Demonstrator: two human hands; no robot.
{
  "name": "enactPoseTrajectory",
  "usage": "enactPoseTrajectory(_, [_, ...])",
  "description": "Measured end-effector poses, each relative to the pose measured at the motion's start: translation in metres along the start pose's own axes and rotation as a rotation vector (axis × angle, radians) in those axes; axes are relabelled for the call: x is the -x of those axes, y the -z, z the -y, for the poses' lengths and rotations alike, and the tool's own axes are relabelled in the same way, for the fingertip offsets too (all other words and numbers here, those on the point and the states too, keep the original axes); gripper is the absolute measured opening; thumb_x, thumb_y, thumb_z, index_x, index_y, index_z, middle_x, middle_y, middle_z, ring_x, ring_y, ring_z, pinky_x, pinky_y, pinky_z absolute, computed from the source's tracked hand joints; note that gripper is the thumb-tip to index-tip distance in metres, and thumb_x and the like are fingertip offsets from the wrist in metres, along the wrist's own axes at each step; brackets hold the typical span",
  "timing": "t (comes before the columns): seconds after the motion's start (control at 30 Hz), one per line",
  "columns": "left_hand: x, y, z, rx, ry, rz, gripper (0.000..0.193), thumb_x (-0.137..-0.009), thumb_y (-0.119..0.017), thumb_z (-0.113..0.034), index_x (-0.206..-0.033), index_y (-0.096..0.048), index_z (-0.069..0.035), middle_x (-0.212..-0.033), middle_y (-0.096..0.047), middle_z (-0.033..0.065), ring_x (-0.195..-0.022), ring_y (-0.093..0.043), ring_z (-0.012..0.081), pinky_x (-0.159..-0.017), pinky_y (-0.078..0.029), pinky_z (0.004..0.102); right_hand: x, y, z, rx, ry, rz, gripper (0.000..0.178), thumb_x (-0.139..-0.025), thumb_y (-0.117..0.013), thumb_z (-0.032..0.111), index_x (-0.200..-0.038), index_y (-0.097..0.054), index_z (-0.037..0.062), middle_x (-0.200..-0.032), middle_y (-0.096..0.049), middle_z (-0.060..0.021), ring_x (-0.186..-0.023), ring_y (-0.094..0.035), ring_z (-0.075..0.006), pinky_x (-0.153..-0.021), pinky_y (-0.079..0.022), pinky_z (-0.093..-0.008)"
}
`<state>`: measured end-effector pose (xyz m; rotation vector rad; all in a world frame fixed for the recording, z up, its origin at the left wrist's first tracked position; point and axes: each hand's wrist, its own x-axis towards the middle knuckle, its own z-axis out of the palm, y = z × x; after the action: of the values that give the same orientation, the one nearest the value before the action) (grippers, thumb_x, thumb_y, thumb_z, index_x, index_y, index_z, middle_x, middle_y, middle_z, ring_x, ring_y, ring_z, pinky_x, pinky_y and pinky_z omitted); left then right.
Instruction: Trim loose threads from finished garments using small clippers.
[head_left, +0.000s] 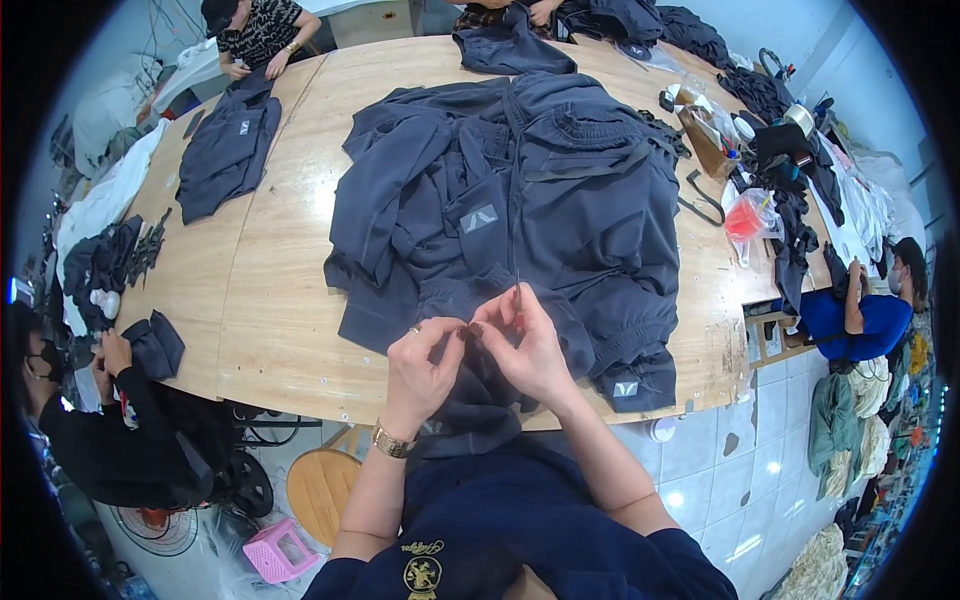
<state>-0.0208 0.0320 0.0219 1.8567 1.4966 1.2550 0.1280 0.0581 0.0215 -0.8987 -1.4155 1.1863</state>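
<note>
Over the near edge of the wooden table, my left hand (424, 366) pinches a bit of dark navy fabric between thumb and forefinger. Close beside it, my right hand (530, 348) is closed round small thread snips (518, 312), whose slim dark point sticks up and whose red part shows between the fingers. Its thumb and finger also meet near the pinched fabric. The dark garment (470, 392) under my hands hangs over the table edge into my lap. Beyond lies a large pile of dark navy garments (590, 215) with elastic waistbands and light grey patches.
Folded dark garments (228, 150) lie at the far left of the wooden table (280, 290). At the right are a cardboard box (708, 140), a red item in a plastic bag (748, 218) and black straps. Co-workers sit around the table. A wooden stool (322, 492) stands at lower left.
</note>
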Motion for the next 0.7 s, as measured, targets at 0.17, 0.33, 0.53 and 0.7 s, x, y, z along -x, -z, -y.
enactPoseTrajectory(0.17, [0.002, 0.002, 0.005, 0.063, 0.122, -0.004, 0.007, -0.089, -0.056, -0.006, -0.091, -0.06, -0.001, -0.067, -0.06, 0.015, -0.056, -0.062, 0.0247, -0.052, -0.045, 0.0303, 0.003, 0.009, -0.003, 0.045, -0.139, 0.024, 0.024, -0.088, -0.061, 0.01, -0.084, -0.038, 0.0057, -0.079, -0.056, -0.0045, -0.072, -0.048, -0.0067, -0.06, -0.04, -0.0225])
enactPoseTrajectory(0.33, [0.002, 0.003, 0.009, 0.033, 0.138, -0.003, 0.009, -0.092, -0.053, -0.008, -0.094, -0.058, -0.001, -0.067, -0.061, 0.0146, -0.057, -0.063, 0.0239, -0.052, -0.045, 0.0304, 0.014, 0.013, -0.002, 0.399, -0.103, 0.122, 0.028, -0.091, -0.058, 0.026, -0.09, -0.044, 0.0018, -0.067, -0.055, -0.0155, -0.059, -0.057, -0.0302, -0.056, -0.043, -0.036])
enactPoseTrajectory(0.53, [0.003, 0.002, 0.012, 0.029, 0.149, -0.034, 0.009, -0.093, -0.053, -0.009, -0.094, -0.058, -0.002, -0.068, -0.061, 0.0138, -0.059, -0.064, 0.0228, -0.052, -0.045, 0.0296, 0.027, 0.016, -0.01, 0.621, -0.095, 0.147, 0.029, -0.091, -0.055, 0.031, -0.084, -0.049, 0.0034, -0.063, -0.057, -0.0183, -0.064, -0.058, -0.0395, -0.055, -0.043, -0.0446])
enactPoseTrajectory(0.7, [0.003, 0.002, 0.013, 0.02, 0.1, -0.068, 0.011, -0.093, -0.055, -0.011, -0.096, -0.061, -0.002, -0.068, -0.061, 0.0135, -0.058, -0.064, 0.0217, -0.053, -0.045, 0.0285, 0.029, 0.017, -0.009, 0.689, -0.08, 0.198, 0.032, -0.089, -0.056, 0.035, -0.081, -0.051, 0.0043, -0.061, -0.057, -0.0168, -0.062, -0.059, -0.0386, -0.054, -0.044, -0.0451])
